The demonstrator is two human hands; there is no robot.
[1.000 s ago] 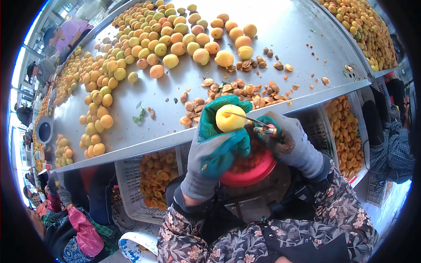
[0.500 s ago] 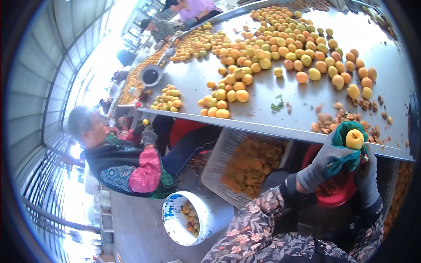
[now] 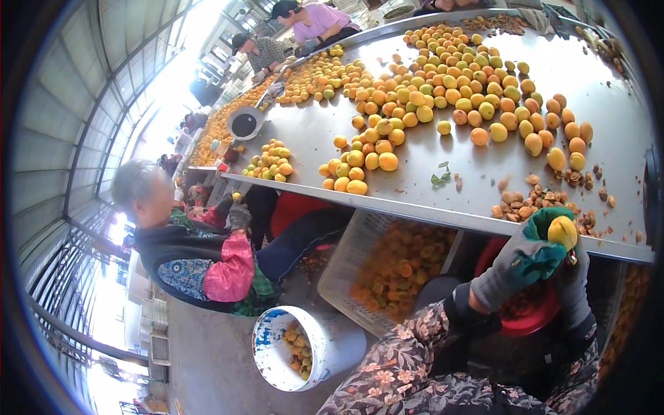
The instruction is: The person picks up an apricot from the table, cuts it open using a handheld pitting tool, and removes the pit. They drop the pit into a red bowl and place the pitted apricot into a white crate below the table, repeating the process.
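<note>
A yellow apricot (image 3: 562, 233) sits in the fingers of my left hand (image 3: 531, 252), which wears a grey glove with a green coated palm. My right hand (image 3: 573, 277), in a grey glove, is just below and beside it, closed. A small shiny metal bit shows at its fingertips, but the rest of that thing is hidden. Both hands are over a red basin (image 3: 532, 321) holding brownish pieces, in front of the metal table's edge. Closest to my hands on the table lies a pile of brown apricot stones (image 3: 522, 205).
Many whole apricots (image 3: 477, 90) spread over the metal table (image 3: 408, 166). Below its edge stands a white crate (image 3: 339, 277) of orange fruit halves. A white bucket (image 3: 346, 349) with fruit is on the floor. A co-worker (image 3: 200, 242) sits at left; others work at the far end.
The apricot has turned in my left fingers, and both hands have dropped slightly. The view has shifted a little.
</note>
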